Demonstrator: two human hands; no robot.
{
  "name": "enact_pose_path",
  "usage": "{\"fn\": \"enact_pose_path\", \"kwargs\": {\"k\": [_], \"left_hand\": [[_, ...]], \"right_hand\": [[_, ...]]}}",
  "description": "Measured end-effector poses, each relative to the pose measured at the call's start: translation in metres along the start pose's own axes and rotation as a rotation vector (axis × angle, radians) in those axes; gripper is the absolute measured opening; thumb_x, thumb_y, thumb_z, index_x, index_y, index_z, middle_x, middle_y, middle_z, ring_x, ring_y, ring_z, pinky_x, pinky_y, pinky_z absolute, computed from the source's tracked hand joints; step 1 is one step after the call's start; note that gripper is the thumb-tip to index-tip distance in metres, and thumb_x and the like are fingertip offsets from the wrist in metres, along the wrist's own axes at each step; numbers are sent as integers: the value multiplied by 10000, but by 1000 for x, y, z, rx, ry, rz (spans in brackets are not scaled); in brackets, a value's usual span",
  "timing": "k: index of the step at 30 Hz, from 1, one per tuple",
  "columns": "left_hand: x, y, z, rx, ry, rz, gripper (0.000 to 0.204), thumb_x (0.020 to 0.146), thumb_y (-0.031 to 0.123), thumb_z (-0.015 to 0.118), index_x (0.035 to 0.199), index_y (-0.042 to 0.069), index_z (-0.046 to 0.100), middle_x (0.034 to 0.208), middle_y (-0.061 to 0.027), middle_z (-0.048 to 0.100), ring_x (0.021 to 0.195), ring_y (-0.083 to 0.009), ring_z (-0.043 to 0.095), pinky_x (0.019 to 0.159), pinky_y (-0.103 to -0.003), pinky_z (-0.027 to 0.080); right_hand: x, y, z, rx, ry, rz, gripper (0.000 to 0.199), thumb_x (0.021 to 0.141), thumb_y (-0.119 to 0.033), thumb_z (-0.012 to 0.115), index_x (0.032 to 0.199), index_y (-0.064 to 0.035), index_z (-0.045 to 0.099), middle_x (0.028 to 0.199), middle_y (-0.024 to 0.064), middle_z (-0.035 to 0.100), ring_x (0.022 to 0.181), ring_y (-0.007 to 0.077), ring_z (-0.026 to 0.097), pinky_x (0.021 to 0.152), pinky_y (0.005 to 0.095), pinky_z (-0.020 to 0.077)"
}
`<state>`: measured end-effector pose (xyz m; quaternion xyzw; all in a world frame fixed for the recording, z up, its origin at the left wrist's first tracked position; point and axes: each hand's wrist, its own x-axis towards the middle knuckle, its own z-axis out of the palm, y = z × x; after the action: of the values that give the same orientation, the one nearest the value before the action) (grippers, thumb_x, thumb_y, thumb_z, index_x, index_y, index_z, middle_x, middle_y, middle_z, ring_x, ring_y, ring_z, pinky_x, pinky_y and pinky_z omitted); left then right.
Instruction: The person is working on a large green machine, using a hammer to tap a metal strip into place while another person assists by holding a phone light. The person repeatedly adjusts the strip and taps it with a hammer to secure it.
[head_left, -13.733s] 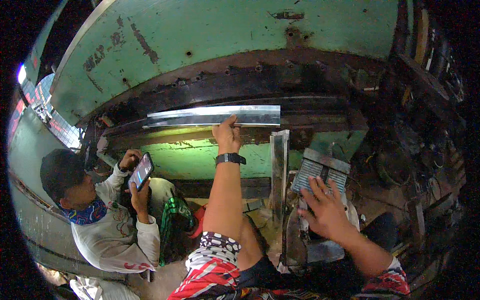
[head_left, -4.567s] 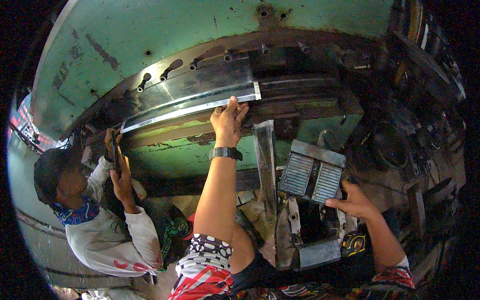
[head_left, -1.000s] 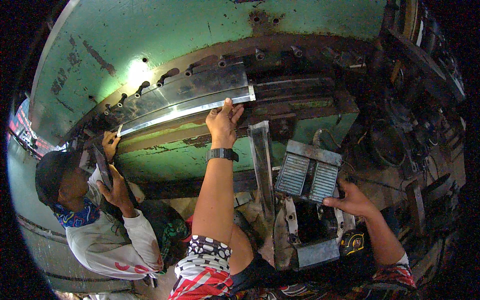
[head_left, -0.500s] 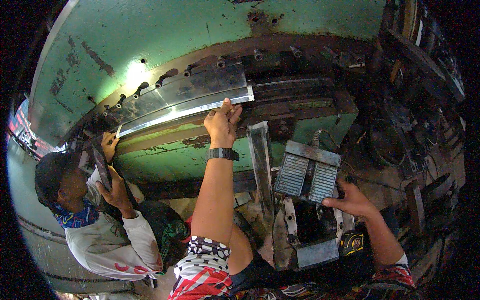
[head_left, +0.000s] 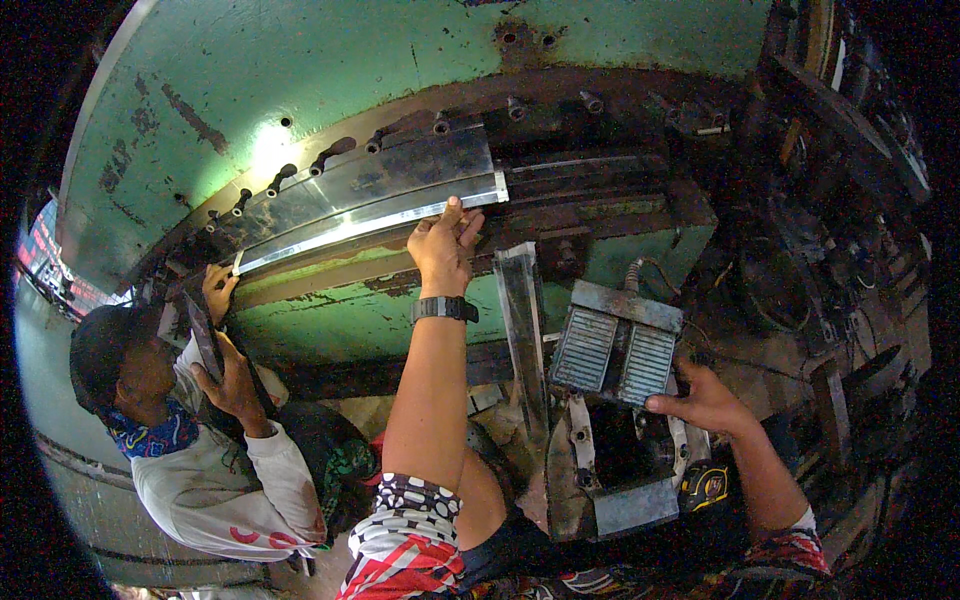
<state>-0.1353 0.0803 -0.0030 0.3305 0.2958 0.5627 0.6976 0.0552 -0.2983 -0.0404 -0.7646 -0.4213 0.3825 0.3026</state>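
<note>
A long bent sheet-metal strip [head_left: 370, 222] with a bright lip lies in the jaws of the green press machine [head_left: 380, 330]. Near its right end, my left hand [head_left: 443, 250] is closed at the lip, fingertips at its edge. My right hand [head_left: 708, 400] grips the lower right corner of a double foot pedal [head_left: 615, 345], thumb on the front and the other fingers mostly hidden behind. The pedal tilts up above a metal stand [head_left: 635, 510]. At the strip's left end, a co-worker's hand [head_left: 220, 290] touches the tip.
The co-worker [head_left: 230, 490] crouches at left, holding a dark flat piece [head_left: 203, 335]. Another bent metal channel [head_left: 520, 330] leans upright between my arms. A tape measure [head_left: 704, 487] sits by the stand. A cable [head_left: 655, 268] leaves the pedal; dark scrap metal [head_left: 830, 330] crowds the right.
</note>
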Motion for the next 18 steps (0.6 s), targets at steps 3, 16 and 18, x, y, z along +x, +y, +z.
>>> {"fn": "enact_pose_path", "kwargs": {"k": [3,16,18], "left_hand": [[2,-3,-1,-9,-3,16,269,916,99,765,925,-37,532,814,-130,643,791,-298,732,683,-355,640],[3,-1,-3,29,18,3,276,923,120,764,914,-30,533,810,-138,654,813,-310,741,671,-348,620],[-1,0,1,28,24,-5,270,923,110,762,910,-32,532,811,-139,651,814,-311,739,677,-344,627]], "right_hand": [[2,7,2,29,15,-33,832,800,-395,875,1378,86,517,1287,177,665,1189,243,604,1070,388,449],[-1,-6,-1,1,4,-18,814,796,-396,878,1371,69,534,1265,164,678,1173,238,615,1057,385,457],[-2,-5,-2,0,-7,-1,817,796,-399,877,1375,65,534,1273,166,675,1180,240,612,1062,388,453]]}}
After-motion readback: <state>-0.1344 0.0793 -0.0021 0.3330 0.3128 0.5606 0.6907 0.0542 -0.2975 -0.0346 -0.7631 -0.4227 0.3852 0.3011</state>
